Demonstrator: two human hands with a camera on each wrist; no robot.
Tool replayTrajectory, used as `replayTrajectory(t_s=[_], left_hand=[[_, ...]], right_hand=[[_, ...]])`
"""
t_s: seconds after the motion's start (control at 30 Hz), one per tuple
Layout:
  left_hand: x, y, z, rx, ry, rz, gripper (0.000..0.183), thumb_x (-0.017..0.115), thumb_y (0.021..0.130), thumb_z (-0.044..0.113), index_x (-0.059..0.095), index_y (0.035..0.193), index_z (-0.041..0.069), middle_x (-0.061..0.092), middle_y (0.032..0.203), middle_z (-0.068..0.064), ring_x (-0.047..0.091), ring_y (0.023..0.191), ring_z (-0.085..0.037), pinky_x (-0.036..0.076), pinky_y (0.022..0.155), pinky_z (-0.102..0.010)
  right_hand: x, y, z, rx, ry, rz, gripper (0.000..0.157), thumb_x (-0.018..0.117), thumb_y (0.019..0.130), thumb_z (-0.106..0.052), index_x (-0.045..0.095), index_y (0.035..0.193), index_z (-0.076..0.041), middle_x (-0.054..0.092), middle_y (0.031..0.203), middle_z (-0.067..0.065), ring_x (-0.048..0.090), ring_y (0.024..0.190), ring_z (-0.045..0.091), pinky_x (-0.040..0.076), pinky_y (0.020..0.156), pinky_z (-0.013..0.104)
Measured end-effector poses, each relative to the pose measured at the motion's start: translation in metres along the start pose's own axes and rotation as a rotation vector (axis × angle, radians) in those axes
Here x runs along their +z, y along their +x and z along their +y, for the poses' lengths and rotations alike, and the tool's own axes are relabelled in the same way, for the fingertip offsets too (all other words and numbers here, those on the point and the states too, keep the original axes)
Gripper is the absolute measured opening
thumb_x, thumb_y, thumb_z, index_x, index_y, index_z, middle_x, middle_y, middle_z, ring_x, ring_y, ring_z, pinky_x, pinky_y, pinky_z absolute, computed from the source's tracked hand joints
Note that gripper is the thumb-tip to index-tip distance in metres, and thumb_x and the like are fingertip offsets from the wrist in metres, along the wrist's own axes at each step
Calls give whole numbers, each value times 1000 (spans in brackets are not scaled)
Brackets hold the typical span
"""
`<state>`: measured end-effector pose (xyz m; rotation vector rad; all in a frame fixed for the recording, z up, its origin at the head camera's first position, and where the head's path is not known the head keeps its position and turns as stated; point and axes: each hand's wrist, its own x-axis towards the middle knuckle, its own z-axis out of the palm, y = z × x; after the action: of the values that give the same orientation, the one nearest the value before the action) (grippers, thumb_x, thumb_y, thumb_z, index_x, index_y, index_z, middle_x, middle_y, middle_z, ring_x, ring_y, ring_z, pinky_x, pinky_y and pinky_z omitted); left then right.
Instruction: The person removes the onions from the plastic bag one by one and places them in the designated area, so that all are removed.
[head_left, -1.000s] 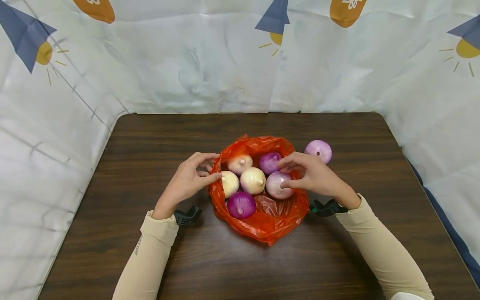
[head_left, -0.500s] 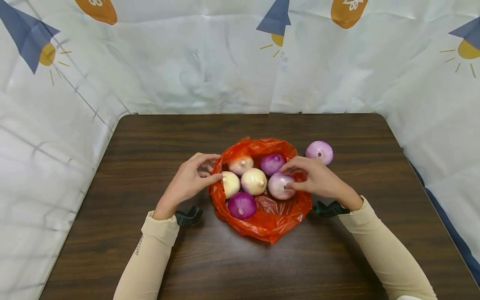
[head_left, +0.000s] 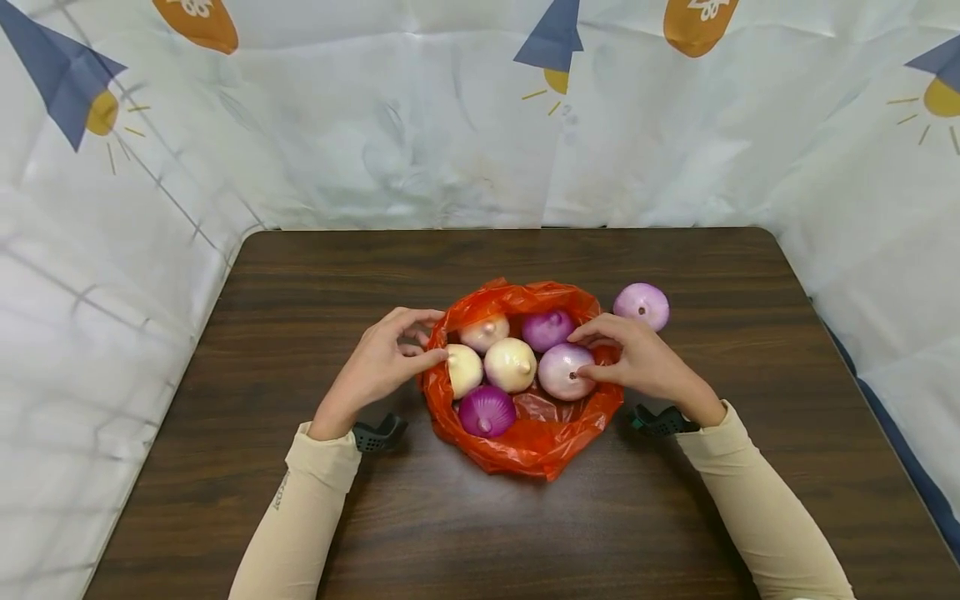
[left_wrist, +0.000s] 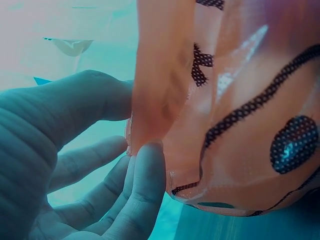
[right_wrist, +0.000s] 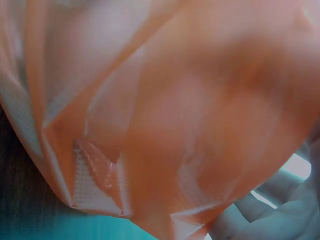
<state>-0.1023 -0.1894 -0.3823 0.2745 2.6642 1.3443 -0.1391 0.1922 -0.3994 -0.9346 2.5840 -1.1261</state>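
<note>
A red plastic bag (head_left: 517, 454), its mouth wide and facing up, holds several onions, some pale yellow and some purple. My left hand (head_left: 384, 357) pinches the bag's left rim between thumb and fingers; the left wrist view shows the film (left_wrist: 155, 75) between them. Over the right rim reaches my right hand (head_left: 637, 358), its thumb and fingertips gripping the side of a light purple onion (head_left: 561, 372) inside. Beside that onion sit a pale yellow onion (head_left: 510, 365) and a darker purple one (head_left: 547, 329). Bag film (right_wrist: 150, 125) fills most of the right wrist view, hiding the right fingertips.
Outside the bag, a light purple onion (head_left: 642, 305) lies on the dark wooden table (head_left: 450, 533), just beyond the right hand. White printed curtain (head_left: 420, 142) closes off the table's back and sides.
The light purple onion under the right hand has shifted slightly right, and its dark root spot now shows beside the thumb. The left hand keeps its hold on the rim.
</note>
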Motion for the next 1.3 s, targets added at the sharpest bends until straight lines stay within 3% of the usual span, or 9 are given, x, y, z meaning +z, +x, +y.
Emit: replayTrajectory(t_s=[0.57, 1.3], left_hand=[[1, 1, 0, -15, 0, -8, 54, 82, 91, 28, 62, 140, 15, 62, 128, -7, 64, 104, -20, 64, 91, -31], [2, 2, -2, -6, 13, -14, 55, 81, 91, 28, 62, 141, 14, 62, 129, -8, 64, 104, -21, 63, 91, -33]], right_hand=[[3, -3, 15, 69, 159, -59, 45, 87, 83, -14, 69, 125, -11, 72, 125, 7, 71, 113, 24, 60, 93, 26], [7, -4, 18, 102, 148, -96, 52, 90, 81, -27, 68, 128, -19, 73, 127, 3, 70, 116, 21, 61, 93, 30]])
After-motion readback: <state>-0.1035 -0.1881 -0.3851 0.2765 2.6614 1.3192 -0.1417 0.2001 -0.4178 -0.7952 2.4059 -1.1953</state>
